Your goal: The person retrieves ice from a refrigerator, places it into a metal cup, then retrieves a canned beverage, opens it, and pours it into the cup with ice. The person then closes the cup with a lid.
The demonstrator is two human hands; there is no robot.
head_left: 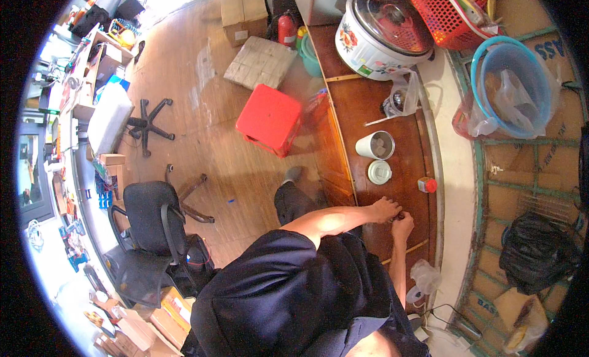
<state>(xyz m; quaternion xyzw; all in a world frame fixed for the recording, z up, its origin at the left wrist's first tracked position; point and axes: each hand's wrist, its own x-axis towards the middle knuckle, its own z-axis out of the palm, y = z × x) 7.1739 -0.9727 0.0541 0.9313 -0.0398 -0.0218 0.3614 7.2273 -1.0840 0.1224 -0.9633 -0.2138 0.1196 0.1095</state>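
Over the brown wooden cabinet top (392, 251), my left hand (384, 210) and my right hand (402, 226) come together. Both have curled fingers, pinched around something small and dark between them, too small to name. Beyond them stands a white tumbler (370, 146) with its mouth uncovered and something pale inside. Its likely lid, a round pale green one (379, 172), lies flat just beside it. A small clear jar with a red cap (427, 184) sits to the right, a little past my hands.
Farther along the cabinet are a kettle-like dark pot (396, 102) in plastic and a large flowered cooker (375, 41). A red basket (445, 16) and blue basin (481, 87) stand at right. On the floor are a red stool (268, 116) and black office chair (153, 213).
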